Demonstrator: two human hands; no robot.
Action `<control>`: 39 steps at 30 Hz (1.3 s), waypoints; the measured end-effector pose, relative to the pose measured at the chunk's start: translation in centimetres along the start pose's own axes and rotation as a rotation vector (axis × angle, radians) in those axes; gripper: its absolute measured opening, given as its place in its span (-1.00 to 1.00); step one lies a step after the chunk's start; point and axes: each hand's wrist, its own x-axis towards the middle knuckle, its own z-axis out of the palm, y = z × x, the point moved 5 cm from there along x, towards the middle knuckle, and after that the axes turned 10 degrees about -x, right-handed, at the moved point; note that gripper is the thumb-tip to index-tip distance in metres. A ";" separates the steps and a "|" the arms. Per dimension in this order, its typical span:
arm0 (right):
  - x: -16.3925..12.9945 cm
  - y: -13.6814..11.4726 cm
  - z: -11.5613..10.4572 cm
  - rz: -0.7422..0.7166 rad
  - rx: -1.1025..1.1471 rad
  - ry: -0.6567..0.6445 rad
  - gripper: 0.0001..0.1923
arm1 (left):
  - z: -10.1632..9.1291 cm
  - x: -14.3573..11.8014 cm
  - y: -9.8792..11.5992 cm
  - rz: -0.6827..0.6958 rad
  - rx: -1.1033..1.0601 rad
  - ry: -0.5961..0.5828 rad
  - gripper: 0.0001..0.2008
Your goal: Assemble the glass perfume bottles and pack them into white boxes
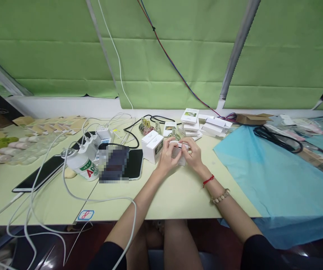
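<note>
A small white carton (182,161) stands upright at the middle of the table, and both hands are closed around its top. My left hand (167,156) grips it from the left side, with bent fingers at the upper edge. From the right, my right hand (193,154) presses thumb and fingers at the top flap. Just left of my left hand stand two closed white cartons (153,148). Behind the hands are a clear glass bottle (174,134) and a cluster of small gold-capped bottles (147,126). A stack of flattened white cartons (191,125) lies behind my right hand.
More flat cartons (216,126) lie at the back. Left are a phone (135,165), a white plastic bottle (82,165), a tablet-like device (42,174), and loose white cables (94,195). A blue sheet (274,168) covers the right side, with a coiled black cable (279,140).
</note>
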 end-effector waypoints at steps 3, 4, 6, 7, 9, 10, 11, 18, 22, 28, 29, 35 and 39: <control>-0.1 -0.2 0.2 -0.034 0.030 -0.021 -0.78 | 0.2 0.0 0.3 0.002 0.024 -0.039 -0.87; -0.2 -0.2 0.2 -0.040 0.041 -0.025 -0.77 | 0.2 0.0 0.3 0.010 0.035 -0.047 -0.86; -0.2 -0.1 0.3 -0.045 0.060 -0.038 -0.75 | 0.1 0.1 0.5 0.031 0.070 -0.050 -0.84; -0.2 -0.1 0.4 -0.044 0.068 -0.044 -0.75 | 0.1 0.1 0.5 0.043 0.091 -0.045 -0.84; -0.2 0.0 0.4 -0.039 0.079 -0.053 -0.75 | 0.0 0.1 0.5 0.061 0.131 -0.024 -0.84; -0.2 0.0 0.4 -0.034 0.084 -0.056 -0.76 | -0.1 0.0 0.5 0.064 0.145 -0.014 -0.84; -0.2 0.0 0.4 -0.029 0.092 -0.058 -0.77 | -0.2 0.0 0.5 0.060 0.154 -0.006 -0.84; -0.3 0.5 0.9 0.036 0.185 -0.045 -0.77 | -0.3 0.1 0.4 0.007 0.176 0.009 -0.81; -0.3 1.3 1.1 0.084 0.239 0.003 -0.75 | 0.0 -0.1 0.3 -0.066 0.090 0.036 -0.80; -0.1 0.8 0.8 0.036 0.280 0.050 -0.73 | 0.0 -0.4 0.5 -0.080 0.081 0.055 -0.78; -0.1 0.8 0.8 0.047 0.298 0.051 -0.73 | -0.1 -0.5 0.6 -0.068 0.093 0.063 -0.79; -0.2 0.7 0.7 0.093 0.354 0.054 -0.70 | 0.4 -0.9 0.7 0.002 0.173 0.049 -0.83; -0.2 0.6 0.7 0.099 0.317 0.031 -0.72 | 0.4 -1.1 0.0 -0.092 0.088 0.077 -0.71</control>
